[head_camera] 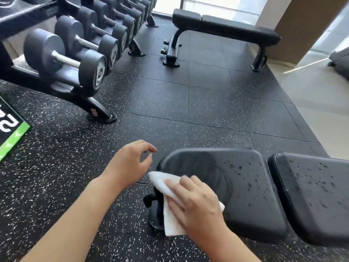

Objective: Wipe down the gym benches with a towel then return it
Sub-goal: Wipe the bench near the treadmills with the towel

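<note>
A black padded gym bench [251,188] fills the lower right, its two pads speckled with water drops. My right hand [196,203] presses a white towel [166,186] flat against the left end of the seat pad, fingers straight; part of the towel hangs over the pad's edge. A smeared, wiped patch shows on the pad just beyond the hand. My left hand [130,163] hovers over the floor left of the bench, fingers loosely curled, holding nothing. A second black bench [226,25] stands at the back near the window.
A dumbbell rack [79,53] with several dumbbells runs along the left, its foot [102,114] jutting onto the speckled rubber floor. A green and black mat [13,129] lies at the far left. A beige pillar [302,29] stands at the right.
</note>
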`<state>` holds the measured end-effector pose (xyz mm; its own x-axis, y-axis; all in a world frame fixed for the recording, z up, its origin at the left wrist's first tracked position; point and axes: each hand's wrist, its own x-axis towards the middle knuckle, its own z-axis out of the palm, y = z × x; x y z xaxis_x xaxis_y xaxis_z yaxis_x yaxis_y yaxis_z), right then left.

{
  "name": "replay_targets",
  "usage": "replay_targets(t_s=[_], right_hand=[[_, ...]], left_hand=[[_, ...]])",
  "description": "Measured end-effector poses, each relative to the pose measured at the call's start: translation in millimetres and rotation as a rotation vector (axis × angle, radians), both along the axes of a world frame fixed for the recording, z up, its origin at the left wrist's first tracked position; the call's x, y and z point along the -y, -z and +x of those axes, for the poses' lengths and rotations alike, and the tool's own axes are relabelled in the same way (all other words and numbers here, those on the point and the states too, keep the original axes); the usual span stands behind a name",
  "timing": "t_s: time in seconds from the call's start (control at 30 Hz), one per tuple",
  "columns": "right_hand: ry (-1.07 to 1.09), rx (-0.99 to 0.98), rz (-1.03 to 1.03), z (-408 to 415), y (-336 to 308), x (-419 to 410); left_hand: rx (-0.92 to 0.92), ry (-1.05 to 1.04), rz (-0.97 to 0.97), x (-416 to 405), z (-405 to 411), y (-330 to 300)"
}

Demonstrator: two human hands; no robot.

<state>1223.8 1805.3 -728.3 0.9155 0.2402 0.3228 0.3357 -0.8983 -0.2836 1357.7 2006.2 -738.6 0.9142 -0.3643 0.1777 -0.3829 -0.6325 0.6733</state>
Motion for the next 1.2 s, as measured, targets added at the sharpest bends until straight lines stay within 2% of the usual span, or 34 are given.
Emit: replay_targets(t_s=[0.13, 0.3, 0.37, 0.5, 0.67, 0.73, 0.8, 1.0, 1.1, 1.2], right_hand=[[0.007, 0.05, -0.035, -8.3, 4.7, 5.3], [0.324, 0.025, -0.049, 94.4, 3.4, 9.5], [0.365, -0.02, -0.063, 130.4, 3.9, 6.1], [0.297, -0.056, -0.053, 127.0, 0.4, -3.8], [0.056, 0.013, 0.024, 13.9, 9.3, -10.3], [-0.021, 0.033, 0.012, -7.3, 12.6, -3.7], [-0.023, 0.052, -0.008, 2.8, 9.9, 1.3], [0.321, -0.036, -0.074, 121.0, 1.9, -9.6], [0.283, -0.124, -0.135, 147.0, 0.3, -25.1], [0.207, -0.064, -0.09, 110.1, -2.1, -27.1]], left_hand=[[-0.012, 0.054, -0.015, 10.3, 2.1, 7.2], [-0.004, 0.004, -0.027, 8.1, 12.7, 8.3], [-0.018, -0.019, -0.035, 3.0, 15.0, 8.5], [-0.04, -0.042, -0.04, -6.6, 18.5, 10.4], [-0.035, -0.004, -0.095, 2.6, 21.9, 12.3], [-0.044, 0.024, -0.109, 8.2, 23.1, 14.4], [-0.06, 0.029, -0.12, 11.3, 24.8, 15.3], [-0.048, -0.103, -0.162, 6.0, 30.6, 12.0], [-0.029, -0.15, -0.18, 0.9, 30.1, 10.6], [-0.032, -0.134, -0.178, 3.2, 26.1, 6.4]])
